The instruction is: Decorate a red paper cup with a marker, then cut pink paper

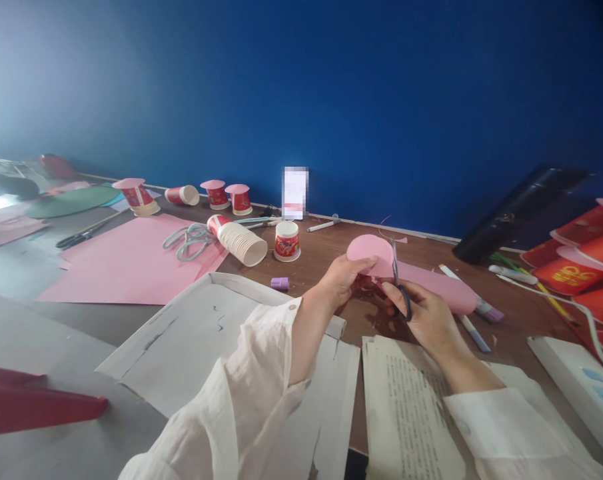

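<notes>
My left hand (pixel 344 277) pinches a pink paper disc (pixel 368 252) by its lower edge, above the brown table. In my right hand (pixel 426 313) is a pair of scissors (pixel 404 300) with dark handles, its blades upright against the disc's right edge. Whether the blades are apart cannot be made out. A thin pink scrap hangs below the disc near my fingers. Behind my right hand lies a rolled pink paper (pixel 438 287). An upside-down red paper cup (pixel 287 241) stands to the left of my left hand, near a purple marker cap (pixel 280 284).
Farther left lie a stack of paper cups (pixel 244 243), a pale cord (pixel 187 241) and a pink sheet (pixel 126 267). Several cups with pink discs stand along the blue wall. A white box lid (pixel 176 333), an open book (pixel 406 407) and a power strip (pixel 576 387) are in front.
</notes>
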The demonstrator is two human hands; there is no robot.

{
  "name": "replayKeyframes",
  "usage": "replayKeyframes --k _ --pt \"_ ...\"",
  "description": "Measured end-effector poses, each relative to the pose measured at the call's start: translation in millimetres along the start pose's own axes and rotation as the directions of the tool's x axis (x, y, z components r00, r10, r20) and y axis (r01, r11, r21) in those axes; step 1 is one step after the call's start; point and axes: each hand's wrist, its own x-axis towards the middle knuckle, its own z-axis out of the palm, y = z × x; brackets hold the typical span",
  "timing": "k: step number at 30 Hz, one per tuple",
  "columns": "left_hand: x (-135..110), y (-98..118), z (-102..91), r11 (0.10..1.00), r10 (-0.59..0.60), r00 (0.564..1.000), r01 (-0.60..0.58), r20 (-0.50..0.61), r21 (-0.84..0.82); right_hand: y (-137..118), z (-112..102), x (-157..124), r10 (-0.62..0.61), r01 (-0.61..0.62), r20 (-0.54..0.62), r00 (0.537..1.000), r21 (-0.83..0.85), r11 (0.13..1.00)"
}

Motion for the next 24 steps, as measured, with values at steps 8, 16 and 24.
replayKeyframes --k 8,16,24 --pt "0.1 0.5 1.6 1.000 0.002 1.000 -0.003 -0.031 -0.020 0.6 0.8 1.3 -0.009 0.009 0.001 1.000 0.001 1.000" --pt "2.4 -1.1 -0.4 1.000 0.006 1.000 -0.007 -0.031 -0.019 1.6 1.2 1.9 -0.037 0.037 -0.017 0.999 -0.018 0.999" --pt "3.0 -0.8 -0.1 0.999 0.006 0.999 -0.008 -0.038 -0.043 0.1 2.2 2.5 -0.001 0.001 -0.019 1.000 -0.005 1.000"
